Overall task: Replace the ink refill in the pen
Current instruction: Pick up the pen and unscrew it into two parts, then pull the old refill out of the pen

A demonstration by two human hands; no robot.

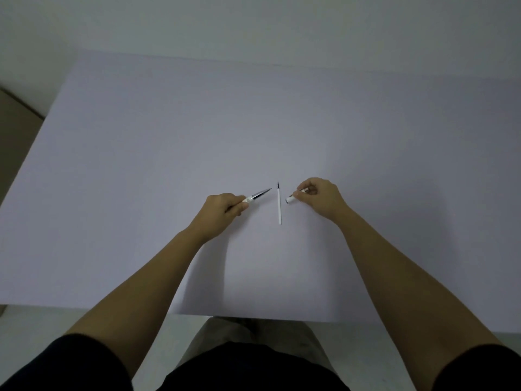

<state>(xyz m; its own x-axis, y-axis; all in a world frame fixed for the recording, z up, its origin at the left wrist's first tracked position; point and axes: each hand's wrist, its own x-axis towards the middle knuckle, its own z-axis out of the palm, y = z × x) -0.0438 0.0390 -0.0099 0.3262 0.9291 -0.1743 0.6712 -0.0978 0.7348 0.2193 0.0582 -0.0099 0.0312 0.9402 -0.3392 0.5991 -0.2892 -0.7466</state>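
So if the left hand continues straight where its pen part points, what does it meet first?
Probably the thin white ink refill lying on the table, near its dark tip; the left hand holds the silver-tipped pen section, height unclear.

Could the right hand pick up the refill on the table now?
Probably not yet: the right hand is shut on a pen part. The refill lies close beside it, with nothing between.
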